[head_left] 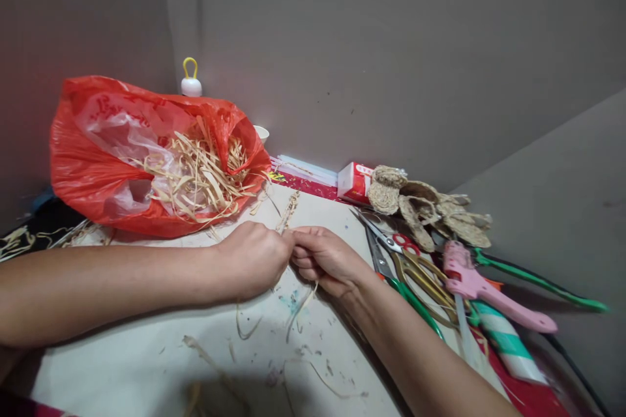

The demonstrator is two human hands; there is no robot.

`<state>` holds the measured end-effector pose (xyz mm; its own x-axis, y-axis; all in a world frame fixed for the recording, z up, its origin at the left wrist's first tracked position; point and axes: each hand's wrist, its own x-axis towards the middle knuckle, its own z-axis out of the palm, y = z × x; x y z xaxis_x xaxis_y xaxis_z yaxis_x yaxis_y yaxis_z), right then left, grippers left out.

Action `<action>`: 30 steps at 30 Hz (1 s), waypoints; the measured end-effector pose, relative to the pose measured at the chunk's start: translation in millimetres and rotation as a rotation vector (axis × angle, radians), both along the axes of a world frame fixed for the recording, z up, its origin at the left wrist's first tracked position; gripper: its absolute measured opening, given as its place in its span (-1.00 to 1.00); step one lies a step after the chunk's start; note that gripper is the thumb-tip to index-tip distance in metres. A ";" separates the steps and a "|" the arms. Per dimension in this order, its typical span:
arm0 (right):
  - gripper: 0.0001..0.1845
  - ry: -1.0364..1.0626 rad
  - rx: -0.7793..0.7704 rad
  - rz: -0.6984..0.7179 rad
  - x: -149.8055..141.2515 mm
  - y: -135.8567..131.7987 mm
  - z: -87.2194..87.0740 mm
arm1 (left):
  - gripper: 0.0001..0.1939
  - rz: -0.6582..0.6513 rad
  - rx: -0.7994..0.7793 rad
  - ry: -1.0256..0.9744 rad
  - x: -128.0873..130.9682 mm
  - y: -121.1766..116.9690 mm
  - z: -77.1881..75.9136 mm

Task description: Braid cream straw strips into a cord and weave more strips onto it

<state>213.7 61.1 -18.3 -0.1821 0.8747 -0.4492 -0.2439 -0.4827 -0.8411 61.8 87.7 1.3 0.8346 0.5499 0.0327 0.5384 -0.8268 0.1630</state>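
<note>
A short braid of dry straw (289,210) points away from me over the white work surface (147,365). At its near end my left hand (254,259) is closed in a fist, knuckles up. Touching it, my right hand (325,259) pinches the straw between thumb and forefinger, its other fingers curled. Loose straw ends (304,306) hang out below both hands. The exact spot where the fingers grip is partly hidden by the hands themselves.
A red plastic bag (102,163) full of straw strips (205,176) lies left. On the right are scissors (381,231), a pink glue gun (493,296), green-handled pliers (542,280), woven straw pieces (420,202) and a red-white box (355,181). Glue sticks (308,171) lie along the grey wall.
</note>
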 end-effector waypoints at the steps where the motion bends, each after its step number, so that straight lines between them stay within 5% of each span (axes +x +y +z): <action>1: -0.62 0.001 0.006 0.000 -0.4 -0.2 -0.6 | -0.70 -0.031 0.034 0.012 0.0 -0.9 -2.5; 10: -0.76 -0.027 0.006 0.067 3.9 0.3 4.7 | -0.89 -0.360 0.099 0.018 -5.6 -23.5 -17.2; 15: -0.74 -0.015 0.027 0.076 12.6 2.2 9.1 | -0.92 -0.493 0.067 0.054 -15.7 -39.2 9.0; 17: -0.74 -0.005 0.038 0.085 16.6 2.9 9.3 | -0.93 -0.419 -0.026 0.002 -17.5 -32.1 25.6; 21: -0.71 0.028 0.063 0.102 21.8 4.0 9.2 | -0.80 -0.033 -0.206 -0.529 -10.6 2.8 37.6; 23: -0.72 0.029 0.056 0.123 22.5 4.5 9.7 | -0.90 0.158 -0.389 -0.719 -3.0 19.6 27.6; 28: -0.72 0.006 0.048 0.167 23.4 5.7 8.6 | -0.89 0.322 -1.414 -0.630 10.4 31.0 -4.0; 30: -0.73 -0.003 0.048 0.186 23.9 5.6 7.2 | -0.89 0.337 -1.530 -0.625 9.9 29.2 -7.8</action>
<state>237.6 66.7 -11.0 -0.3414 0.8465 -0.4086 -0.1515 -0.4786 -0.8649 71.7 116.9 -6.5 0.7477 0.5265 -0.4046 0.1928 0.4109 0.8910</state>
